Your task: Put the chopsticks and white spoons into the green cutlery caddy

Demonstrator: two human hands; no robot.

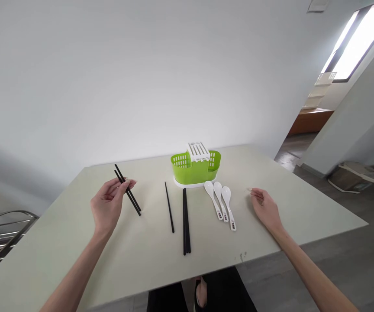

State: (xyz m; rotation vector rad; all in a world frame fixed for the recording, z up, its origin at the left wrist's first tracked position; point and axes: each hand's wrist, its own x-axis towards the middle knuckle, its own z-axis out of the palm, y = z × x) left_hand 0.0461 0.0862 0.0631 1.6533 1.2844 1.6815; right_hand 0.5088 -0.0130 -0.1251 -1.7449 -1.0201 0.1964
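My left hand [109, 206] is raised over the left part of the pale table [141, 255] and pinches a pair of black chopsticks [131, 197] between thumb and fingers, tips slanting down to the right. My right hand [266, 208] rests palm-down on the table at the right, fingers loosely out, holding nothing. Between the hands lie a single black chopstick [169, 208], a pair of black chopsticks [186, 221] and three white spoons [221, 203]. A green cutlery basket [195, 171] with a white slotted insert stands behind them.
A white wall runs behind the table. A metal chair frame [1, 234] sits at the left edge. To the right the floor leads to a doorway, with a flat box [356, 175] lying against the wall.
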